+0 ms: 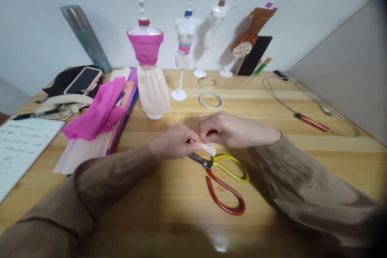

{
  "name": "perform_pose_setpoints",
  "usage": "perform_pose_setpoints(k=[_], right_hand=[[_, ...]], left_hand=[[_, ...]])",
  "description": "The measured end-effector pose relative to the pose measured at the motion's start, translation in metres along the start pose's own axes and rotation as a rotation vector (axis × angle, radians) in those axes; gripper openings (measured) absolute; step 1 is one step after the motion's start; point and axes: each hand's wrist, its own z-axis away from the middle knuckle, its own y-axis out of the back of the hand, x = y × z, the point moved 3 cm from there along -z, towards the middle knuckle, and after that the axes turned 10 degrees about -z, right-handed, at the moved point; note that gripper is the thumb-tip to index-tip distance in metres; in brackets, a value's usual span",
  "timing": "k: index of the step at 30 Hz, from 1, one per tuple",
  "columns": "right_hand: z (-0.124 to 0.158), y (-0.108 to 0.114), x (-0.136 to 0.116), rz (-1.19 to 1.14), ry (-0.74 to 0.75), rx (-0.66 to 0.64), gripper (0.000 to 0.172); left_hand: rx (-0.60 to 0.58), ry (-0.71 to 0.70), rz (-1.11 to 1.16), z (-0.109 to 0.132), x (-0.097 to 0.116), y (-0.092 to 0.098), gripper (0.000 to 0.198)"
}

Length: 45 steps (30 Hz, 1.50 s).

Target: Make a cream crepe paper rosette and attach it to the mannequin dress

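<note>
Between my two hands is a small, gathered piece of pale cream fabric or paper (209, 149); its exact material is hard to tell. My left hand (175, 141) pinches it from the left. My right hand (222, 129) is closed with its fingertips at the same piece, meeting the left fingers. Just below lie scissors (207, 164) with one yellow and one red handle, their blade tips partly hidden behind my left hand. Behind my hands, a mannequin (148, 48) wears a pink top and a cream gathered skirt (153, 88).
At the left are a pink cloth (96, 111) on stacked coloured sheets, a phone (84, 81), a pen (36, 114) and a written notepad (27, 145). Two tape rolls (211, 94) and more mannequins (188, 36) stand behind. A cable with a red tube (312, 122) lies right.
</note>
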Motion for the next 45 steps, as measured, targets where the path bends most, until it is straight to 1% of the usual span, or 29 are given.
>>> perform_pose_setpoints(k=[2, 7, 10, 13, 16, 17, 18, 20, 21, 23, 24, 27, 29, 32, 34, 36, 39, 43, 45], right_hand=[[0.0, -0.002, -0.002, 0.041, 0.001, 0.012, 0.018], [0.0, -0.005, -0.005, 0.079, -0.019, 0.018, 0.018], [-0.002, -0.003, 0.001, -0.009, -0.079, 0.056, 0.019], [-0.001, 0.004, 0.007, -0.195, -0.083, 0.18, 0.021], [0.002, 0.012, 0.013, -0.38, -0.083, 0.374, 0.024], [0.004, 0.015, 0.015, -0.407, -0.107, 0.421, 0.025], [0.005, 0.016, 0.016, -0.405, -0.137, 0.442, 0.023], [0.007, 0.017, 0.015, -0.341, -0.186, 0.397, 0.015], [0.007, 0.016, 0.013, -0.297, -0.194, 0.353, 0.015], [0.007, 0.014, 0.007, -0.214, -0.174, 0.297, 0.016], [0.007, 0.013, 0.004, -0.179, -0.161, 0.293, 0.015], [0.005, 0.01, 0.0, -0.083, -0.16, 0.335, 0.013], [0.005, 0.008, 0.002, -0.056, -0.197, 0.341, 0.011], [0.004, 0.005, 0.008, -0.101, -0.276, 0.291, 0.011], [0.004, 0.003, 0.011, -0.144, -0.304, 0.286, 0.014], [0.003, 0.001, 0.011, -0.162, -0.304, 0.325, 0.017], [0.001, -0.002, 0.01, -0.123, -0.312, 0.373, 0.021], [-0.005, -0.007, 0.012, -0.067, -0.35, 0.384, 0.018], [-0.006, -0.007, 0.014, -0.068, -0.344, 0.398, 0.016]], left_hand=[[0.034, -0.044, -0.059, 0.0, 0.002, 0.001, 0.025], [0.041, -0.067, -0.154, -0.001, 0.002, -0.001, 0.03], [0.125, -0.079, -0.243, -0.002, 0.0, 0.002, 0.03], [0.185, -0.092, -0.313, -0.002, -0.001, 0.006, 0.033], [0.154, -0.103, -0.36, -0.002, -0.001, 0.006, 0.033], [0.145, -0.102, -0.371, -0.002, -0.001, 0.006, 0.032], [0.141, -0.098, -0.382, -0.002, -0.001, 0.005, 0.031], [0.153, -0.084, -0.396, -0.002, -0.002, 0.005, 0.03], [0.168, -0.077, -0.401, -0.002, -0.002, 0.005, 0.03], [0.194, -0.061, -0.412, -0.002, -0.002, 0.006, 0.029], [0.204, -0.054, -0.419, -0.002, -0.002, 0.006, 0.029], [0.224, -0.035, -0.432, -0.002, -0.003, 0.008, 0.03], [0.233, -0.026, -0.427, -0.002, -0.003, 0.008, 0.029], [0.236, -0.032, -0.426, -0.002, -0.002, 0.008, 0.029], [0.238, -0.042, -0.433, -0.002, -0.001, 0.008, 0.03], [0.236, -0.045, -0.446, -0.002, 0.0, 0.008, 0.032], [0.23, -0.051, -0.479, -0.002, -0.001, 0.007, 0.032], [0.217, -0.059, -0.537, -0.002, -0.003, 0.004, 0.03], [0.202, -0.062, -0.567, -0.002, -0.004, 0.003, 0.03]])
